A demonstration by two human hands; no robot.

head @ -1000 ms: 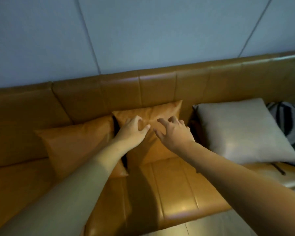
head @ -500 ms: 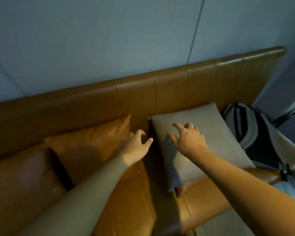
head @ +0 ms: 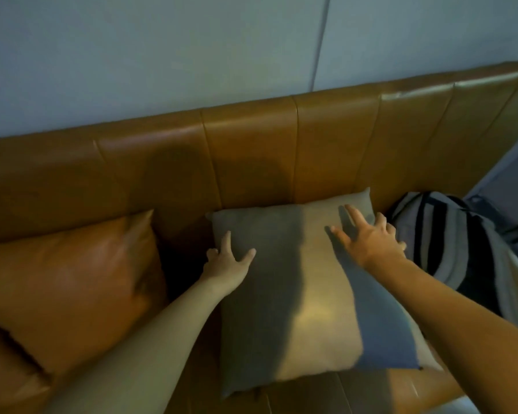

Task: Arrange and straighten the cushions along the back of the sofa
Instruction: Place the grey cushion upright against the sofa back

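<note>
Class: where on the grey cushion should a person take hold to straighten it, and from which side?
Grip the grey cushion by its two upper side edges, reaching from the front. It leans on the sofa back; left hand and right hand already lie there, open.

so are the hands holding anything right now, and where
Nothing is gripped. Both hands are open on the grey cushion: left hand at its upper left edge, right hand near its upper right corner.

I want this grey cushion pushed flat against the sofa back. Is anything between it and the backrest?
Nothing visible. The grey cushion already leans against the backrest, with the left hand and right hand open on its upper corners.
</note>
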